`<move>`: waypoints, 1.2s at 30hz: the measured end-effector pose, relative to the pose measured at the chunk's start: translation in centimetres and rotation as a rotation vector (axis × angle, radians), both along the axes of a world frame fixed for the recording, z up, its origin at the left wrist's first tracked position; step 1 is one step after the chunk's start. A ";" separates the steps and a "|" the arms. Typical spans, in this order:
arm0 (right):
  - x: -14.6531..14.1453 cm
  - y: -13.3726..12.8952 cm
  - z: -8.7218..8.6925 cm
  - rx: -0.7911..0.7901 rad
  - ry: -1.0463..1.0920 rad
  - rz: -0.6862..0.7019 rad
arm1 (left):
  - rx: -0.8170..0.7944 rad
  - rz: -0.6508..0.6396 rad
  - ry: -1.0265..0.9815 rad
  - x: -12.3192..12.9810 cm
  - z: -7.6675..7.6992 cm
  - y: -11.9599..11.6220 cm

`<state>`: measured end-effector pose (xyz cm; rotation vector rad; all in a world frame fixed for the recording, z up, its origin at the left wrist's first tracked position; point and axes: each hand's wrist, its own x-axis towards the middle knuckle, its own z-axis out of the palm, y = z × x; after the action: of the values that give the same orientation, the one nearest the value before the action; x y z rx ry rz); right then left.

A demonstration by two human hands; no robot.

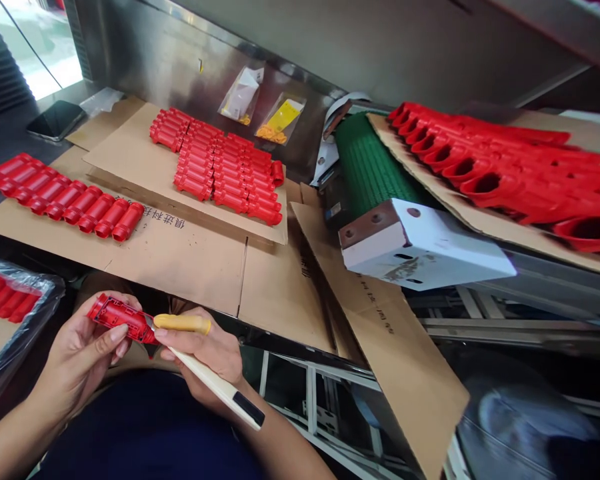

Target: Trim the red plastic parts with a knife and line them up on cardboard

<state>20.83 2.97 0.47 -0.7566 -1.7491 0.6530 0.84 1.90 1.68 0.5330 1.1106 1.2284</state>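
Note:
My left hand (83, 350) is closed round a red plastic tube-shaped part (123, 319) with cut-outs along its side, held tilted above my lap. In my right hand (207, 350) lies a slim knife (213, 383) with a cream handle and a black end. Its short metal tip meets the right end of the red part, partly hidden by my fingers. A yellow finger cot (183, 323) covers one digit of my right hand. On the table ahead, a row of similar red parts (83, 203) lies on cardboard (190, 260).
More red parts (230, 170) stand in rows on a cardboard sheet. At the right, a green conveyor belt (375, 163) with a white end bracket (420, 247) carries larger red parts (490, 180). A plastic-lined box (55, 300) sits at left; a phone (56, 120) lies behind.

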 end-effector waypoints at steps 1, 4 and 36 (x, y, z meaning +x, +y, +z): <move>-0.1 0.1 -0.1 -0.004 0.000 0.005 | 0.000 -0.001 -0.001 0.0 0.0 0.0; -0.2 0.1 -0.1 0.003 0.015 0.017 | 0.003 0.001 -0.008 -0.1 -0.1 -0.1; 0.7 -1.1 0.3 -0.301 0.055 0.083 | 0.008 -0.002 -0.059 -0.1 0.0 -0.3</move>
<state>21.48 1.87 0.79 -0.8645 -1.6586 1.0002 0.70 1.61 1.63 0.5001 1.0558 1.2399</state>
